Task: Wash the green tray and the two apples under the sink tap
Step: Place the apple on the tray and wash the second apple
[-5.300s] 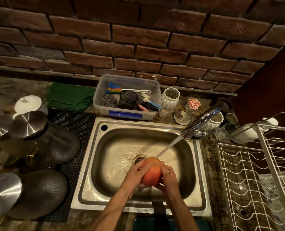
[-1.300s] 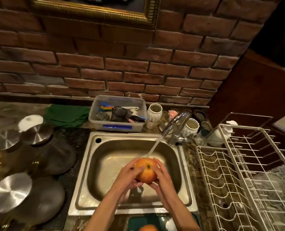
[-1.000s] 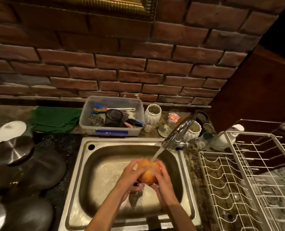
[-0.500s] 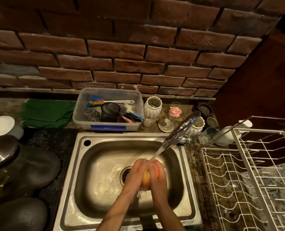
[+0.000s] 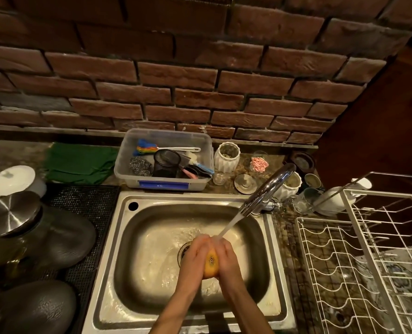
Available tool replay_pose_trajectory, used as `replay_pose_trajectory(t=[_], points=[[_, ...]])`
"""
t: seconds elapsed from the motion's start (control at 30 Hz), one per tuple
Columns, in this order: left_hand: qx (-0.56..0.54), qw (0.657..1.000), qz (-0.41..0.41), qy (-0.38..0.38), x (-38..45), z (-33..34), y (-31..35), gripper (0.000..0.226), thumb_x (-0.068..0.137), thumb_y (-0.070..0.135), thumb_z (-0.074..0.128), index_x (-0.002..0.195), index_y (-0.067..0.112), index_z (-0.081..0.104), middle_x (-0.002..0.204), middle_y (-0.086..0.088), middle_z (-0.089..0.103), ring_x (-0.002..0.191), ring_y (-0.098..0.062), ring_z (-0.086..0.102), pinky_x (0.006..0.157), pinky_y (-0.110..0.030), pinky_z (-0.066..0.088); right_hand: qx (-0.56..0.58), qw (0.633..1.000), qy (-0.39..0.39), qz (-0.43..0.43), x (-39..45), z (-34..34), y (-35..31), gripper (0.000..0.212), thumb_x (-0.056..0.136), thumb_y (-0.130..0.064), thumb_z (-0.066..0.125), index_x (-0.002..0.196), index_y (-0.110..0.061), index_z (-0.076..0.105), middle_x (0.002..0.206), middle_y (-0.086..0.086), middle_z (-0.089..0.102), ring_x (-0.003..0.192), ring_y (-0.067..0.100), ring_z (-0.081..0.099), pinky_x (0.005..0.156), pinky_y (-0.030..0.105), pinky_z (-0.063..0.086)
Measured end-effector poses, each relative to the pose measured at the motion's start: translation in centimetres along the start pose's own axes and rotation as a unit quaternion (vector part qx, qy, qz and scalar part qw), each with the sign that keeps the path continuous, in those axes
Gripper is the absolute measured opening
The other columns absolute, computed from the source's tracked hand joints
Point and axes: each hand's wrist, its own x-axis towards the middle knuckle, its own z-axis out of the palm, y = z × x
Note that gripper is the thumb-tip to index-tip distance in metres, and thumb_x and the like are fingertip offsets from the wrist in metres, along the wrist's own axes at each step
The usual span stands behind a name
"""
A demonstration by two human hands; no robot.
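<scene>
An orange-red apple [image 5: 211, 263] is pressed between my two hands over the steel sink [image 5: 137, 239]. My left hand [image 5: 195, 256] wraps its left side and my right hand [image 5: 226, 256] its right side, so only a narrow strip with the blossom end shows. Water runs from the chrome tap [image 5: 267, 189] onto my fingertips and the top of the apple. The green tray and the second apple are out of view.
A clear plastic tub [image 5: 162, 183] of brushes and scourers stands behind the sink, with white jars [image 5: 226, 156] beside it. A white wire dish rack [image 5: 359, 261] fills the right. Dark pots and steel lids [image 5: 12, 213] crowd the left counter, near a green cloth [image 5: 77, 162].
My hands have closed tighter around the apple, hiding most of it. The view has tilted down, and the tray with the other apple seen earlier at the bottom edge is out of frame.
</scene>
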Motion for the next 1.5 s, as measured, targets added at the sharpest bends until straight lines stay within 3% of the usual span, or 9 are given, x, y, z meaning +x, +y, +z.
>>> replay_pose_trajectory(t=[0.27,0.5,0.67,0.77,0.83,0.93,1.13,1.3,1.5], points=[[-0.093,0.992,-0.081,0.013,0.2,0.3,1.6,0.014,0.094,0.036,0.057,0.097,0.029,0.069,0.106,-0.010,0.069,0.099,-0.034,0.069,0.074,-0.058,0.061,-0.168,0.980,-0.013,-0.104,-1.1,-0.6,-0.8,0.041,0.102,-0.050,0.039,0.139,-0.033,0.046,0.126,-0.001,0.054,0.115,0.013,0.059,0.098,0.032,0.052],[-0.022,0.996,-0.070,0.050,0.9,0.8,0.5,0.020,0.095,0.038,0.052,0.090,0.029,0.070,0.094,-0.005,0.072,0.088,-0.022,0.069,0.071,-0.039,0.062,-0.152,0.980,0.057,-0.113,-1.8,-0.1,0.8,0.025,0.100,-0.049,0.044,0.125,-0.055,0.043,0.125,-0.019,0.051,0.111,0.000,0.057,0.094,0.026,0.051],[0.102,0.994,0.035,0.030,0.7,1.1,-1.1,0.021,0.100,0.036,0.044,0.103,0.038,0.066,0.103,0.007,0.067,0.082,0.006,0.060,0.062,-0.004,0.045,-0.006,0.995,0.096,-0.011,-0.9,0.2,0.1,0.021,0.100,-0.035,0.050,0.104,-0.033,0.070,0.105,0.001,0.075,0.101,0.025,0.070,0.094,0.055,0.055],[0.159,0.986,0.052,-0.003,1.2,0.6,-1.4,0.041,0.097,0.051,0.045,0.137,0.042,0.051,0.128,0.013,0.050,0.113,-0.005,0.053,0.079,-0.011,0.050,0.089,0.987,0.059,0.116,-0.1,-0.5,-0.6,0.038,0.094,-0.043,0.056,0.111,-0.013,0.072,0.108,0.023,0.073,0.104,0.041,0.070,0.087,0.057,0.057],[0.195,0.976,0.094,-0.035,1.3,0.2,-1.3,0.035,0.093,0.054,0.048,0.127,0.055,0.052,0.120,0.022,0.049,0.109,-0.002,0.055,0.087,-0.021,0.054,0.105,0.978,0.003,0.180,0.1,-1.4,-0.8,0.057,0.092,-0.060,0.051,0.115,-0.012,0.071,0.111,0.023,0.074,0.105,0.040,0.071,0.080,0.053,0.059],[0.238,0.960,0.132,-0.060,1.5,-0.6,-0.8,0.034,0.089,0.047,0.058,0.117,0.065,0.051,0.119,0.026,0.051,0.113,0.001,0.055,0.092,-0.013,0.044,0.119,0.969,-0.067,0.205,0.5,-2.6,-1.1,0.064,0.088,-0.068,0.055,0.117,-0.014,0.072,0.119,0.022,0.072,0.107,0.039,0.071,0.081,0.053,0.059],[0.168,0.983,0.052,0.060,1.1,0.6,-0.8,0.067,0.083,0.059,0.066,0.143,0.037,0.045,0.137,0.009,0.044,0.126,-0.015,0.046,0.105,-0.039,0.048,0.195,0.968,-0.020,0.158,-0.3,-1.7,0.7,0.064,0.089,-0.063,0.055,0.125,-0.011,0.062,0.113,0.022,0.074,0.099,0.037,0.074,0.083,0.052,0.061],[0.034,0.991,0.001,0.128,0.7,1.4,-0.2,0.028,0.091,0.052,0.059,0.108,0.030,0.057,0.118,-0.001,0.063,0.095,-0.013,0.061,0.074,-0.026,0.052,0.205,0.976,-0.022,0.064,-1.8,-1.1,1.8,0.060,0.082,-0.052,0.065,0.133,-0.020,0.062,0.122,0.011,0.072,0.100,0.023,0.075,0.071,0.032,0.061],[-0.205,0.960,-0.187,0.024,0.6,0.1,0.8,0.038,0.095,0.051,0.054,0.120,0.022,0.056,0.116,-0.018,0.064,0.103,-0.041,0.068,0.081,-0.065,0.057,0.018,0.997,-0.045,-0.053,-2.1,-2.4,2.5,0.063,0.079,-0.054,0.075,0.136,-0.045,0.049,0.145,-0.007,0.041,0.131,0.021,0.051,0.102,0.043,0.054]])
